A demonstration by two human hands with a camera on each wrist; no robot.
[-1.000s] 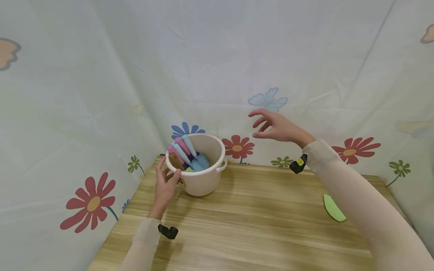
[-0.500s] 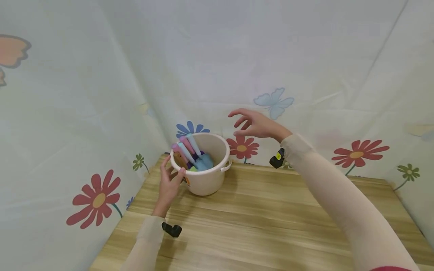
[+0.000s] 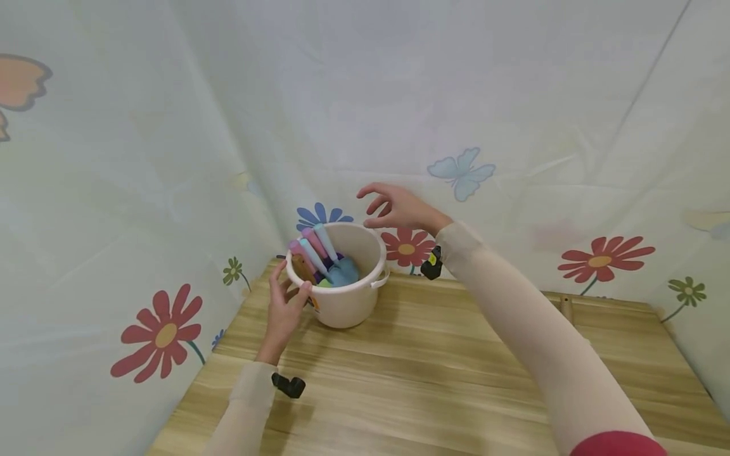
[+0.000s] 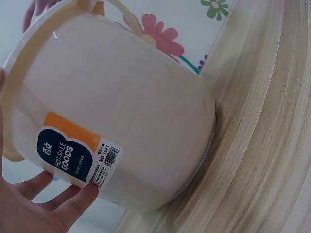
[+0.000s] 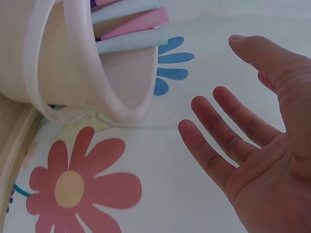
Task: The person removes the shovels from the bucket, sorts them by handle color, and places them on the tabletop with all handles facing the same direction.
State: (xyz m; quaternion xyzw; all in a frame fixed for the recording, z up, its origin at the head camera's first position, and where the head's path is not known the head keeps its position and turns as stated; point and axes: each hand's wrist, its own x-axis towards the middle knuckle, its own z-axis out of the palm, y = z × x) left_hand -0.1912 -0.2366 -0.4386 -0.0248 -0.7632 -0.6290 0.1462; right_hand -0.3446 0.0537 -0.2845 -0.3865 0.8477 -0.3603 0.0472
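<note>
Your left hand (image 3: 283,316) grips the white bucket (image 3: 349,309); your right hand (image 3: 402,209), loosely spread, is empty. Tool handles (image 3: 313,255), leaning to 11 o'clock, lie at its 8 o'clock, nearer your left.

The right hand (image 3: 399,206) has travelled left, from right of centre to near the bucket (image 3: 348,310), at its upper right in the head view. A brown stick (image 3: 566,308) now shows beside the sleeve (image 3: 513,316), right of centre. Red cloth (image 3: 618,444) has appeared lower right, where the green piece no longer shows.
</note>
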